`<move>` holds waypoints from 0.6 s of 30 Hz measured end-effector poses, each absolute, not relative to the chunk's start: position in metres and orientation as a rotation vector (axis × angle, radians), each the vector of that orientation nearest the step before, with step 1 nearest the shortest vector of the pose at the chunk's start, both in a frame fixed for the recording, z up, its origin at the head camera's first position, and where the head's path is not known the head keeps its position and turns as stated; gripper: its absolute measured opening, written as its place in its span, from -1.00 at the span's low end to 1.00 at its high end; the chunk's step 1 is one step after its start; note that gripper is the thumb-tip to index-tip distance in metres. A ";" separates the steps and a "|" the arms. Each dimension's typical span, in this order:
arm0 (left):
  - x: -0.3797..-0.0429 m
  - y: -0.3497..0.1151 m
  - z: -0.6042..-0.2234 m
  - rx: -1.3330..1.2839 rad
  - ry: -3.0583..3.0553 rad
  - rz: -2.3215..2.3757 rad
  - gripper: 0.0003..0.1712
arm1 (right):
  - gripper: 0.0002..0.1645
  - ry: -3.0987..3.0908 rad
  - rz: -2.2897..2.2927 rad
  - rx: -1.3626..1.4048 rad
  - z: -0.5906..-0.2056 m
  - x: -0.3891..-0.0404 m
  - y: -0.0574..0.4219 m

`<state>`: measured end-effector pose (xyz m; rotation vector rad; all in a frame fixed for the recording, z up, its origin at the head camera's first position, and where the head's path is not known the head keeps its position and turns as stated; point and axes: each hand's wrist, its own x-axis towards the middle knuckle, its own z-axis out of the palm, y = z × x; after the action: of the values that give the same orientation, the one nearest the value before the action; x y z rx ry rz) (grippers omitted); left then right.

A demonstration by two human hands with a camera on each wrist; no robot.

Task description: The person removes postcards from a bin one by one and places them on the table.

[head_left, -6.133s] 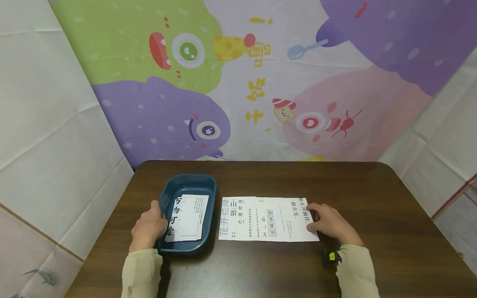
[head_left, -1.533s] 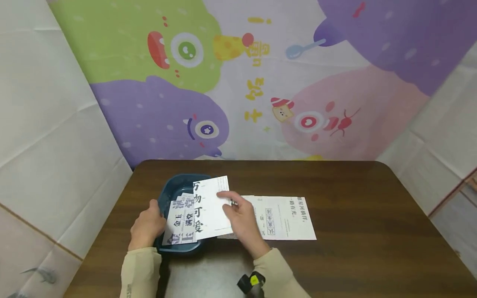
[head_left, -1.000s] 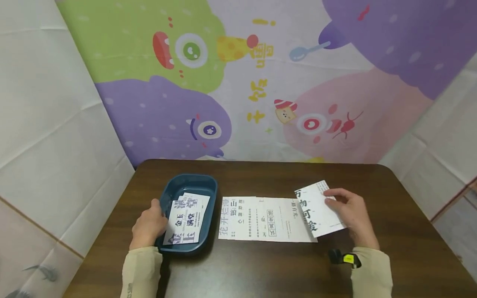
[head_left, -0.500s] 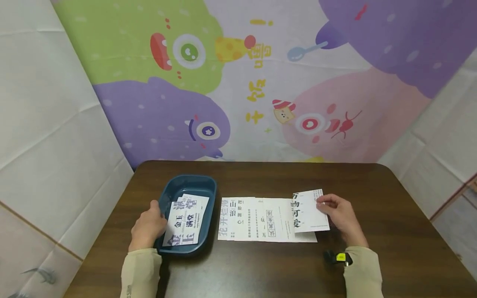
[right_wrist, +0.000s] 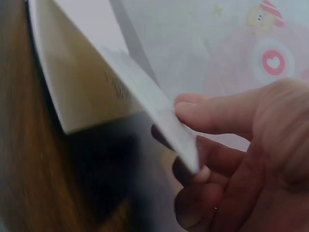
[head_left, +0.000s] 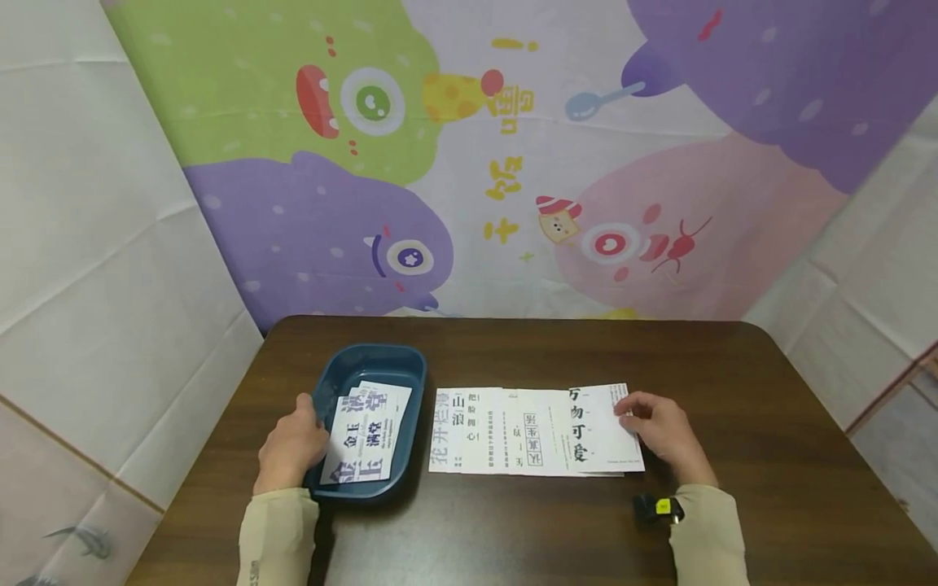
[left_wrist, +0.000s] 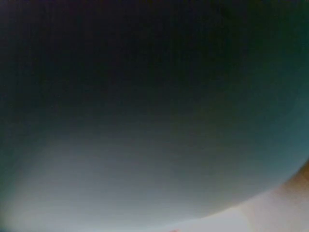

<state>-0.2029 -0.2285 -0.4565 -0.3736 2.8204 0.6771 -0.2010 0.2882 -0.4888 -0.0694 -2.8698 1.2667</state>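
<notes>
My left hand (head_left: 293,446) grips the left rim of a dark blue tray (head_left: 375,358). In it lie several white cards (head_left: 359,439) with printed Chinese characters. To the tray's right, a row of overlapping white cards (head_left: 479,431) lies on the table. At the row's right end, my right hand (head_left: 665,431) pinches the right edge of a white card (head_left: 604,435) with large black characters, which overlaps the last card below. The right wrist view shows this card (right_wrist: 145,96) tilted, between thumb and fingers. A blurred, dark surface fills most of the left wrist view.
Both hands work over a brown wooden table (head_left: 469,529). Behind its far edge hangs a cloth backdrop (head_left: 469,277) with cartoon monsters, with pale panels at both sides. A black strap device with a yellow label (head_left: 659,508) sits at the right wrist.
My right hand has carried the card with large black characters from the tray to the row's right end and lowered it there. My left hand has stayed at the tray's rim.
</notes>
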 end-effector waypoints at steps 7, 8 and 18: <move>-0.203 -0.228 -0.456 -0.381 2.824 0.670 -0.41 | -0.78 -2.990 1.061 -0.017 -0.488 -0.199 0.288; -0.203 -0.228 -0.456 -0.380 2.824 0.668 -0.41 | -0.71 -3.006 1.040 -0.014 -0.489 -0.199 0.288; -0.202 -0.227 -0.456 -0.389 2.821 0.667 -0.42 | -0.36 -3.106 0.897 -0.020 -0.493 -0.200 0.285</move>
<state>-0.2021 -0.2272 -0.4557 -0.3888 2.8205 0.6671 -0.2005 0.2847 -0.4929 -0.0196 -3.1062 0.8966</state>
